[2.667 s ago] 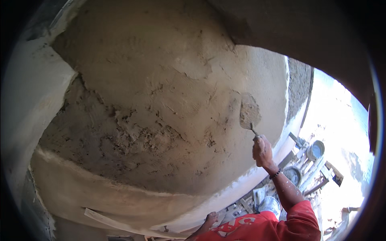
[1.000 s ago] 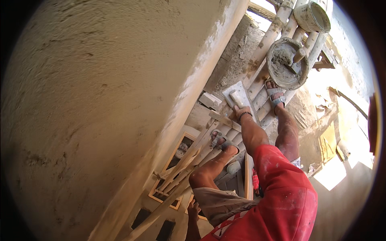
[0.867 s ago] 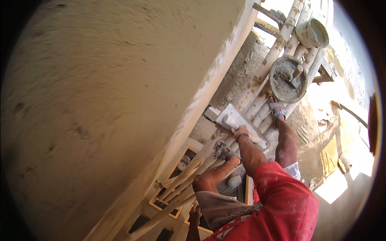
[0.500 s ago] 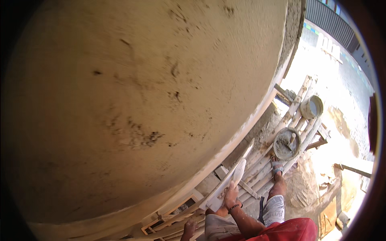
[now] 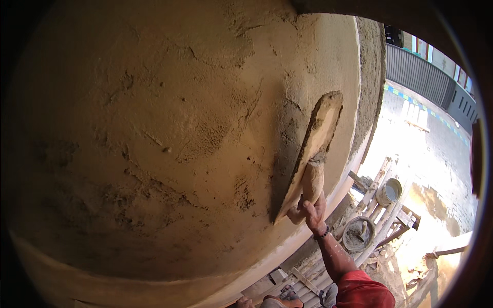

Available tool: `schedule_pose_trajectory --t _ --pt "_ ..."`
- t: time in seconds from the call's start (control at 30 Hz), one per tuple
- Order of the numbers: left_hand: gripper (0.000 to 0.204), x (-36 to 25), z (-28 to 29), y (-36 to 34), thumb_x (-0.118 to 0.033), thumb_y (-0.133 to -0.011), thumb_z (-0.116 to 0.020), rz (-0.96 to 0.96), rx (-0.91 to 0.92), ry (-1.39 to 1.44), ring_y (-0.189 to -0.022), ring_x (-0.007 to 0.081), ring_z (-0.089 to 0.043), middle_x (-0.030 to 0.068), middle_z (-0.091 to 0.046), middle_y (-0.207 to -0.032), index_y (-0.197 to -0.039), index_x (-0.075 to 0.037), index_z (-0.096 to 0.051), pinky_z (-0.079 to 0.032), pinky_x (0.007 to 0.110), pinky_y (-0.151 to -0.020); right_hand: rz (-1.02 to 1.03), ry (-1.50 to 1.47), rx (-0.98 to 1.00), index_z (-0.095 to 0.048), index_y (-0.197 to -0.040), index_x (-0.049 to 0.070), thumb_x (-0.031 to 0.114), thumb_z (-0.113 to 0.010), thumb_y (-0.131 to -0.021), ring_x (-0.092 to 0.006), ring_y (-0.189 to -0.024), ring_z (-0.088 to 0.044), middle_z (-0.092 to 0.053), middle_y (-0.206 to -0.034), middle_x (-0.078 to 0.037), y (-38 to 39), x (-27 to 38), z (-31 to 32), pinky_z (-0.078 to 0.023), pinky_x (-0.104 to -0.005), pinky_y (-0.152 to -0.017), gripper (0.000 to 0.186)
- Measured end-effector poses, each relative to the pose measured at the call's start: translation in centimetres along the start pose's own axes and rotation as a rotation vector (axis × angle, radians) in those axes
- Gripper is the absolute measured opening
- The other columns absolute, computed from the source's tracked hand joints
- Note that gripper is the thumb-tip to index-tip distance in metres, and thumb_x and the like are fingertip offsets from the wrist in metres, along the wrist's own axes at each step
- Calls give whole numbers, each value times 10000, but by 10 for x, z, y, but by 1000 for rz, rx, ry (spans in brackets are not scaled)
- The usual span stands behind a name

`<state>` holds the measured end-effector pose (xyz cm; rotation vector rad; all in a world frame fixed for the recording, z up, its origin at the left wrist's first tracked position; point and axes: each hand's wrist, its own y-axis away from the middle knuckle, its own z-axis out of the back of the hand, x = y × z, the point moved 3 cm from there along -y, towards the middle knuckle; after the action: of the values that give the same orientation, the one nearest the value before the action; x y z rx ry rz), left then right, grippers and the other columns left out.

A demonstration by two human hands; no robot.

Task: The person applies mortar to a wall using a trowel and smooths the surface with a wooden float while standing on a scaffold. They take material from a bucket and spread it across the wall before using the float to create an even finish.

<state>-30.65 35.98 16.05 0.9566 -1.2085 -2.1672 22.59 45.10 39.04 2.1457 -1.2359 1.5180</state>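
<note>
A long wooden plastering float (image 5: 319, 128) with wet mortar along its edges is up against the plastered wall (image 5: 221, 128). My right hand (image 5: 316, 213) is closed round its handle, and the red-sleeved arm reaches up from below. Around the float the wall's coat is damp, with rough pits and ridges across the middle and left. Low at the bottom edge, only a bit of my left hand (image 5: 245, 303) shows; its fingers cannot be made out.
Below to the right runs a scaffold of wooden poles (image 5: 377, 241). On it stand a tub of mortar (image 5: 358, 233) with a trowel inside and a bucket of greyish water (image 5: 389, 191). A dark beam (image 5: 349, 6) crosses the top right. Beyond lies sunlit paving with a corrugated fence (image 5: 416, 64).
My right hand has raised the float from low beside my legs up to the wall. The view has shifted, so the tub and bucket appear lower.
</note>
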Motion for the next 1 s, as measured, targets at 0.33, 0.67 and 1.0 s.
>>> schedule_pose_trajectory --t 0.33,0.67,1.0 --pt "413 -46 -5 7 -95 -911 -595 -16 32 -23 -787 229 -676 124 -617 -1049 -1302 -3 -496 -556 345 -647 -54 20 -134 -444 -1113 43 329 -644 -906 -89 -485 -483 -509 -667 -10 -88 35 11 -428 -254 -425 406" --pt "412 -33 1 18 -86 -918 -586 36 58 -125 -779 233 -679 130 -613 -1079 -1314 -15 -495 -558 334 -651 50 353 -118 -463 -1140 -8 220 -646 -855 -291 -743 -675 -647 -826 -204 -65 59 -31 -516 -437 -644 408" --pt "451 -90 14 32 -156 -942 -582 -218 -3 -3 -798 231 -689 147 -624 -1193 -1368 -68 -460 -524 361 -736 -88 -9 -202 -465 -1083 23 222 -636 -908 -96 -480 -503 -525 -680 -19 -127 85 -5 -436 -266 -414 315"
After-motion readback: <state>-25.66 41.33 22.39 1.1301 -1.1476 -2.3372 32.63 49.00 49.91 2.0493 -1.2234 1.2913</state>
